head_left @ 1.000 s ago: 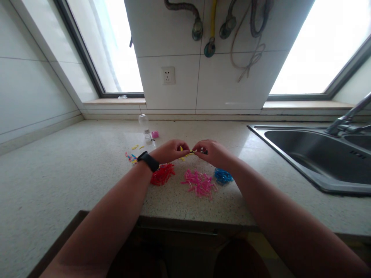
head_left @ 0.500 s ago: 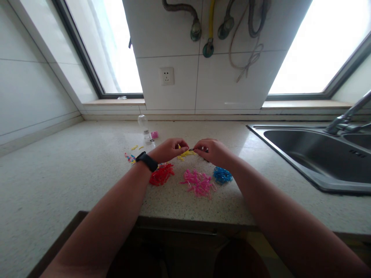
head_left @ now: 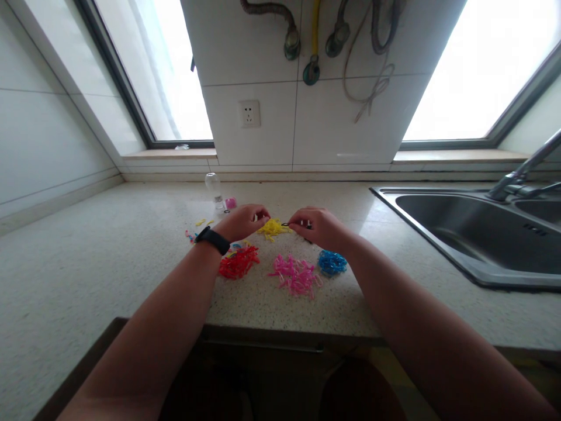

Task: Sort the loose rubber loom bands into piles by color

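Observation:
Small coloured plastic pieces lie in heaps on the speckled countertop [head_left: 109,257]: a yellow heap [head_left: 272,228], a red heap [head_left: 238,263], a pink heap [head_left: 294,276] and a blue heap [head_left: 332,262]. My left hand [head_left: 242,221], with a black wristband [head_left: 212,239], rests curled just left of the yellow heap; what it holds, if anything, is hidden. My right hand [head_left: 316,225] is pinched on a small dark ring at the yellow heap's right edge.
A small clear bottle [head_left: 213,188] and a pink cap [head_left: 230,203] stand behind my left hand. A few loose yellow and mixed pieces [head_left: 195,229] lie to the left. A steel sink [head_left: 477,234] with a tap fills the right side. The counter's front edge is near my elbows.
My hands, which met over a yellow piece, have drawn apart. The left hand moved left and the yellow heap between them is now uncovered.

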Demonstrator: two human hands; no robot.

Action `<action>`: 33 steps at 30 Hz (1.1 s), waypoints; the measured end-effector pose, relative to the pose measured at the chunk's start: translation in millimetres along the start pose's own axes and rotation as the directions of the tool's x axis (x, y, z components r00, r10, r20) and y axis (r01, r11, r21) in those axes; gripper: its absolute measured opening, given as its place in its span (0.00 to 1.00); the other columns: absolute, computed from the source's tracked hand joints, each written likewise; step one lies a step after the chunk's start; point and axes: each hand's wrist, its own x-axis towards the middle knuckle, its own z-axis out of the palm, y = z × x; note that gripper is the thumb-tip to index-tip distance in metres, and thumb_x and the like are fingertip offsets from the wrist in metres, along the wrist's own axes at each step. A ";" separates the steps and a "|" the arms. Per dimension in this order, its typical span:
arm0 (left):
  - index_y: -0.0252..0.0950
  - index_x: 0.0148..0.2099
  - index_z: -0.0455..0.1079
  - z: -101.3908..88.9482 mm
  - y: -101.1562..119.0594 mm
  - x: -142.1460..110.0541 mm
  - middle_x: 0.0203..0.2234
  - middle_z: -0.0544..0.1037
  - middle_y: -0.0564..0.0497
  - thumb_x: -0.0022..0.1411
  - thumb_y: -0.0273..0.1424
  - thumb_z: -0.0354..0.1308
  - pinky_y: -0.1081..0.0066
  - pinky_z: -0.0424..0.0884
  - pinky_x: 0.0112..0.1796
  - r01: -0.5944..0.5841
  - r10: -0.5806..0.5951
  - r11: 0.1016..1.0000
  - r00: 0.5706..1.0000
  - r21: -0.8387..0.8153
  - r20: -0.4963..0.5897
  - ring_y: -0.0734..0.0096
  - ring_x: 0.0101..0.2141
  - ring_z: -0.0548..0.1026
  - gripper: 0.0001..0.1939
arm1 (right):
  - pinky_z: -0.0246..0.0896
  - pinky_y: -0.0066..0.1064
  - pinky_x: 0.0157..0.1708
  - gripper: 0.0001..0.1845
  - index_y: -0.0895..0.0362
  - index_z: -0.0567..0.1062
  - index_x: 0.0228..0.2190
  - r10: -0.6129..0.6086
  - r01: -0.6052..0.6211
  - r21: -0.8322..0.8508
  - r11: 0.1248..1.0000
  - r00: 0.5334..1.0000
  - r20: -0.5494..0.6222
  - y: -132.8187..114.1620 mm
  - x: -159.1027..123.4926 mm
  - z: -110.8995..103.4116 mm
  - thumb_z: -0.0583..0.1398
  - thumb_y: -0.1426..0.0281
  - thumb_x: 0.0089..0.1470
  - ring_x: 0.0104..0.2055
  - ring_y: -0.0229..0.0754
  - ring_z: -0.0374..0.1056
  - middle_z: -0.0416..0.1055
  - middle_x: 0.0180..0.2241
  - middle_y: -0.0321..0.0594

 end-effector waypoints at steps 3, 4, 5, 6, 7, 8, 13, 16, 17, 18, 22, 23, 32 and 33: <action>0.35 0.42 0.76 -0.7 -12.3 -1.5 0.31 0.78 0.49 0.65 0.35 0.54 0.71 0.64 0.31 0.054 -0.053 0.998 0.998 0.039 -0.036 0.71 0.29 0.72 0.12 | 0.55 0.30 0.33 0.09 0.55 0.78 0.33 0.084 -0.081 -0.081 0.993 0.996 0.033 7.5 -2.0 -6.2 0.59 0.65 0.59 0.31 0.36 0.65 0.74 0.29 0.37; 0.35 0.43 0.76 -0.9 -17.1 -2.5 0.31 0.78 0.49 0.65 0.36 0.53 0.71 0.65 0.32 0.070 -0.067 0.996 0.996 0.048 -0.057 0.71 0.30 0.73 0.12 | 0.54 0.30 0.32 0.10 0.55 0.78 0.32 0.125 -0.117 -0.129 0.985 0.991 0.055 11.5 -3.3 -8.7 0.59 0.64 0.58 0.30 0.36 0.65 0.75 0.29 0.36; 0.35 0.42 0.76 -1.2 -21.9 -3.8 0.31 0.78 0.49 0.65 0.35 0.53 0.71 0.65 0.32 0.090 -0.085 0.994 0.992 0.058 -0.096 0.70 0.30 0.73 0.12 | 0.53 0.30 0.31 0.10 0.54 0.78 0.31 0.169 -0.151 -0.183 0.971 0.982 0.087 16.0 -4.8 -11.2 0.59 0.63 0.58 0.30 0.36 0.65 0.75 0.29 0.36; 0.35 0.41 0.76 -1.7 -26.6 -5.4 0.31 0.78 0.49 0.65 0.35 0.53 0.71 0.65 0.33 0.111 -0.101 0.992 0.985 0.064 -0.142 0.70 0.31 0.73 0.12 | 0.52 0.31 0.30 0.10 0.53 0.78 0.31 0.213 -0.182 -0.235 0.955 0.970 0.116 20.9 -6.5 -13.6 0.59 0.62 0.57 0.30 0.37 0.66 0.76 0.29 0.36; 0.35 0.41 0.76 -2.6 -31.0 -7.5 0.31 0.79 0.49 0.65 0.35 0.53 0.71 0.65 0.33 0.140 -0.126 0.988 0.975 0.063 -0.184 0.70 0.31 0.73 0.12 | 0.51 0.31 0.29 0.10 0.53 0.78 0.31 0.258 -0.214 -0.279 0.936 0.957 0.132 25.9 -8.3 -15.6 0.59 0.62 0.57 0.30 0.37 0.66 0.76 0.29 0.36; 0.36 0.42 0.76 -4.1 -34.9 -9.8 0.31 0.79 0.49 0.64 0.35 0.53 0.71 0.65 0.33 0.177 -0.159 0.982 0.961 0.063 -0.224 0.69 0.30 0.73 0.12 | 0.50 0.31 0.29 0.11 0.53 0.78 0.31 0.303 -0.247 -0.317 0.916 0.942 0.142 30.9 -10.2 -17.2 0.58 0.61 0.57 0.30 0.38 0.66 0.77 0.29 0.37; 0.37 0.41 0.76 -22.0 -47.6 -24.2 0.28 0.77 0.51 0.63 0.37 0.54 0.71 0.64 0.31 0.353 -0.274 0.934 0.795 0.046 -0.542 0.70 0.27 0.71 0.12 | 0.50 0.31 0.28 0.11 0.51 0.79 0.30 0.409 -0.309 -0.428 0.849 0.898 0.162 48.4 -16.4 -19.1 0.58 0.60 0.55 0.32 0.40 0.68 0.78 0.30 0.38; 0.35 0.42 0.75 -33.9 -53.6 -35.8 0.27 0.76 0.51 0.64 0.36 0.51 0.73 0.64 0.29 0.421 -0.331 0.906 0.627 -0.051 -0.705 0.72 0.25 0.69 0.14 | 0.49 0.32 0.27 0.13 0.51 0.79 0.30 0.429 -0.331 -0.429 0.840 0.890 0.153 51.4 -17.5 -17.8 0.59 0.58 0.53 0.31 0.41 0.67 0.77 0.30 0.39; 0.35 0.42 0.74 -36.8 -56.1 -40.7 0.27 0.76 0.51 0.63 0.36 0.50 0.73 0.64 0.29 0.439 -0.352 0.896 0.610 -0.067 -0.710 0.72 0.25 0.69 0.14 | 0.49 0.32 0.27 0.14 0.51 0.79 0.29 0.429 -0.335 -0.423 0.842 0.891 0.148 51.7 -17.5 -17.6 0.59 0.57 0.53 0.30 0.41 0.67 0.77 0.29 0.40; 0.35 0.41 0.75 -39.2 -58.8 -46.1 0.26 0.75 0.52 0.63 0.36 0.51 0.73 0.64 0.29 0.456 -0.372 0.888 0.623 -0.067 -0.688 0.72 0.25 0.69 0.14 | 0.49 0.32 0.26 0.15 0.52 0.79 0.28 0.434 -0.345 -0.415 0.842 0.890 0.141 51.9 -17.5 -17.4 0.58 0.56 0.54 0.29 0.41 0.66 0.77 0.28 0.40; 0.35 0.42 0.75 -47.3 -71.1 -69.2 0.32 0.79 0.49 0.61 0.34 0.51 0.72 0.67 0.34 0.542 -0.448 0.840 0.681 -0.013 -0.579 0.69 0.29 0.72 0.14 | 0.46 0.32 0.24 0.17 0.52 0.77 0.27 0.452 -0.394 -0.402 0.827 0.890 0.056 53.6 -16.1 -16.9 0.56 0.55 0.55 0.25 0.40 0.63 0.75 0.25 0.40; 0.34 0.43 0.75 -49.4 -74.1 -74.7 0.34 0.79 0.48 0.62 0.35 0.51 0.71 0.68 0.36 0.563 -0.458 0.826 0.686 0.014 -0.565 0.68 0.30 0.73 0.15 | 0.46 0.32 0.24 0.18 0.52 0.77 0.26 0.452 -0.406 -0.397 0.823 0.892 0.026 54.3 -15.5 -16.5 0.55 0.55 0.56 0.25 0.40 0.63 0.74 0.25 0.40; 0.30 0.48 0.76 -51.5 -107.2 -107.6 0.39 0.81 0.41 0.57 0.30 0.55 0.68 0.71 0.43 0.704 -0.625 0.672 0.706 0.230 -0.334 0.59 0.41 0.78 0.18 | 0.48 0.32 0.27 0.18 0.53 0.75 0.26 0.415 -0.412 -0.309 0.857 0.908 -0.060 56.4 -11.9 -10.0 0.54 0.55 0.57 0.26 0.40 0.63 0.73 0.25 0.39; 0.30 0.49 0.76 -50.8 -110.9 -108.8 0.41 0.81 0.40 0.58 0.31 0.55 0.68 0.71 0.43 0.707 -0.635 0.666 0.704 0.236 -0.318 0.60 0.41 0.78 0.18 | 0.48 0.32 0.27 0.18 0.53 0.75 0.26 0.414 -0.412 -0.306 0.858 0.908 -0.062 56.2 -11.9 -9.4 0.54 0.55 0.57 0.26 0.40 0.63 0.72 0.25 0.39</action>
